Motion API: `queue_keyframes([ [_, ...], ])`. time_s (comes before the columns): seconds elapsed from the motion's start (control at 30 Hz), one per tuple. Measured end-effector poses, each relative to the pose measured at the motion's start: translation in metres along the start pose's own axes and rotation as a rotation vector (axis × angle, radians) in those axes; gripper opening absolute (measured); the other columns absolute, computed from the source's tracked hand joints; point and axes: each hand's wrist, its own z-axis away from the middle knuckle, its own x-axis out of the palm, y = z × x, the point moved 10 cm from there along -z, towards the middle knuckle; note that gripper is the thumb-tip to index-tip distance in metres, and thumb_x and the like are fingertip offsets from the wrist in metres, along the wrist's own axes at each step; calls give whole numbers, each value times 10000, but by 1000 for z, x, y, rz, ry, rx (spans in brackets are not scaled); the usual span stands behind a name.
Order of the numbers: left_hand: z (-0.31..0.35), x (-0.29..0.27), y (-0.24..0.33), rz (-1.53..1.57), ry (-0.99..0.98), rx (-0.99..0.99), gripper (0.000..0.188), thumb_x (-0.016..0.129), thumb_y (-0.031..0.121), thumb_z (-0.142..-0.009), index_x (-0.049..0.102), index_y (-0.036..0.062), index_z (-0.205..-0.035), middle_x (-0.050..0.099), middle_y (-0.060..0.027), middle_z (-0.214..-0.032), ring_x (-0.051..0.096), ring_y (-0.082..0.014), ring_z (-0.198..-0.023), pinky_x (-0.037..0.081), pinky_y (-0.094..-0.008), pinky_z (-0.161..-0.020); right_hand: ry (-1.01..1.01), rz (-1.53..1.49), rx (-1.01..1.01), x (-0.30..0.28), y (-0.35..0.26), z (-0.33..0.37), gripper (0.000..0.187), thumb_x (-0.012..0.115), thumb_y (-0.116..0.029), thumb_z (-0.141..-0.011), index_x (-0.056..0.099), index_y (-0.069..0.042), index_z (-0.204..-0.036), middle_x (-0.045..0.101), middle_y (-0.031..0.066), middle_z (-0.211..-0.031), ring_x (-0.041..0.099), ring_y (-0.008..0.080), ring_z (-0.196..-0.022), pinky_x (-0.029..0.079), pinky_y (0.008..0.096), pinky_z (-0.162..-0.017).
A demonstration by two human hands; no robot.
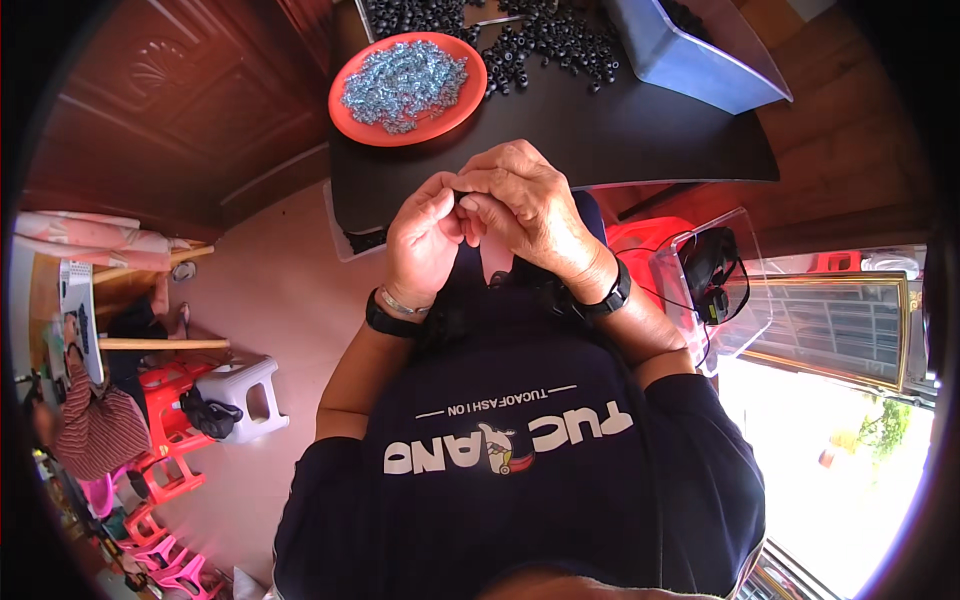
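My left hand (pixel 420 240) and my right hand (pixel 535 205) meet in front of my chest, just off the near edge of the black table (pixel 620 140). Both are closed, fingertips pinched together around a small black piece (pixel 461 197), mostly covered by the fingers. Beyond them, an orange-red plate (pixel 405 134) holds a heap of small shiny silvery-blue metal parts (pixel 405 82). Many small black round parts (pixel 550 45) lie loose across the far side of the table.
A bluish plastic bin (pixel 700 75) lies tilted at the table's far right, with black parts inside. Right of me, a clear container (pixel 745 310) holds black cabled gear. Red stools (pixel 170 400) and a grey stool (pixel 255 400) stand left, near another person (pixel 100 430).
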Motion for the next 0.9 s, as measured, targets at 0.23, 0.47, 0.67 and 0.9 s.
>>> queue_keyframes([
  [0.23,3,-4,4,144,-1,52,233,446,226,-973,520,18,-1045,576,-59,-939,556,-130,-809,447,-267,-696,-97,117,-90,13,-14,-8,347,712,-44,-684,659,-66,-1027,627,72,-995,605,275,-908,511,370,-787],
  [0.47,5,-16,1,145,44,41,213,449,199,-971,517,18,-1060,582,-56,-952,558,-128,-811,448,-268,-731,-77,229,-111,24,-17,-16,322,722,-54,-651,662,-60,-967,627,63,-968,603,254,-912,516,364,-793],
  [0.67,9,-24,12,152,66,90,224,467,233,-964,523,24,-1025,567,-65,-917,554,-162,-769,439,-287,-688,-216,138,-74,26,-16,-41,208,699,-74,-738,682,-61,-945,644,83,-962,606,275,-932,511,369,-792],
  [0.9,9,-35,33,144,53,167,224,475,255,-956,521,36,-954,538,-73,-869,547,-191,-742,429,-288,-655,-329,413,-99,36,45,-91,62,645,-99,-782,667,-82,-837,616,67,-819,593,272,-829,496,378,-723],
])
